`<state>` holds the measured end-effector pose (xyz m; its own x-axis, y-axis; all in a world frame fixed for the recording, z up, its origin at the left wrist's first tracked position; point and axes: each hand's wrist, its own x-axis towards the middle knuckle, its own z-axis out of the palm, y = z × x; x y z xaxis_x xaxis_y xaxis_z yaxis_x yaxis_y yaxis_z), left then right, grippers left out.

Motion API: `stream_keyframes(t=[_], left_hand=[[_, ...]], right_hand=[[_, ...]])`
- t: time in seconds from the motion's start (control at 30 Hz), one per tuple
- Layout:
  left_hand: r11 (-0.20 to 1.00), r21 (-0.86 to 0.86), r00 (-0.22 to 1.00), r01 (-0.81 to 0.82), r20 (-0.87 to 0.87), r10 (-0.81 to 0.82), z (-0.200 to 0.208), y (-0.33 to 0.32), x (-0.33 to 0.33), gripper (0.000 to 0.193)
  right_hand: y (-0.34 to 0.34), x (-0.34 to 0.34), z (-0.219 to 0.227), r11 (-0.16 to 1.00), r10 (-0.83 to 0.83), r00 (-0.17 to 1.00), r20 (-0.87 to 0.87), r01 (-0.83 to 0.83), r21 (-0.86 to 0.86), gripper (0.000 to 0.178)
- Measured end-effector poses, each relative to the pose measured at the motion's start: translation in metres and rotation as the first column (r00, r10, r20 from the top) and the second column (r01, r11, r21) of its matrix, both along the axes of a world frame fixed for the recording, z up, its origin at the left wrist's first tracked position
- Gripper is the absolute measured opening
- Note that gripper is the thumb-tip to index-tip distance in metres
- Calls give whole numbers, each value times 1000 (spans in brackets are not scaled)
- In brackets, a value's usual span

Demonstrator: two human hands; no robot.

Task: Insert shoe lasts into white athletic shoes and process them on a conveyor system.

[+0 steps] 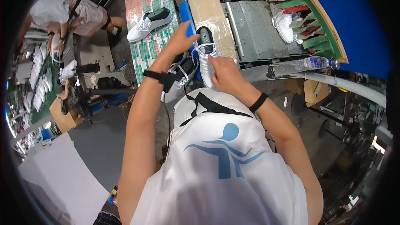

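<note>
A white lace-up sneaker [205,66] with a dark insole stands in front of me, its toe toward my body. My right hand [227,73] is closed over its front and right side, fingers bent against the laces. My left hand [182,41] is beside the heel opening, thumb and forefinger apart, with nothing visible between them. A white lace [195,50] hangs from the sneaker's left side below that hand. Another white sneaker [177,84] with a dark lining sits under my left wrist, partly hidden by the arm.
A third white sneaker [151,24] lies on a taped green-and-red stack [130,6]. Beside a cardboard-covered surface [208,6], a metal slat conveyor [250,25] carries white shoes [284,27] at a curtained opening. A plastic bottle [318,63] rests on its rail. At left, a co-worker [68,10] handles a shoe.
</note>
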<state>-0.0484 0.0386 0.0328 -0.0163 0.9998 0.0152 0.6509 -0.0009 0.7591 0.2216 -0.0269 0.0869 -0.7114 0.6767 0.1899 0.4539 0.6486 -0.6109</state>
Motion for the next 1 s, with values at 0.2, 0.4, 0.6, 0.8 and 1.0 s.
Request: stream_keyframes(t=[0.2, 0.4, 0.6, 0.8, 1.0], left_hand=[[952, -294, 936, 87, 352, 23, -49, 4, 5, 95], [947, -318, 986, 51, 165, 2, -42, 8, 5, 85], [929, -349, 956, 126, 291, -21, -38, 9, 10, 84], [906, -422, 974, 21, 212, 76, -14, 19, 45, 96], [907, -421, 999, -18, 37, 37, -5, 18, 45, 90]], right_hand=[[-1, -35, -14, 965, 40, 935, 353, -128, 228, 59], [-4, -52, 8, 867, 43, 995, 93, 10, -499, 57], [7, -9, 28, 740, 175, 984, -35, -155, -654, 49], [22, 15, 0, 931, -152, 979, 137, 189, -312, 57], [8, 54, 44, 970, 60, 980, 192, -12, -242, 61]])
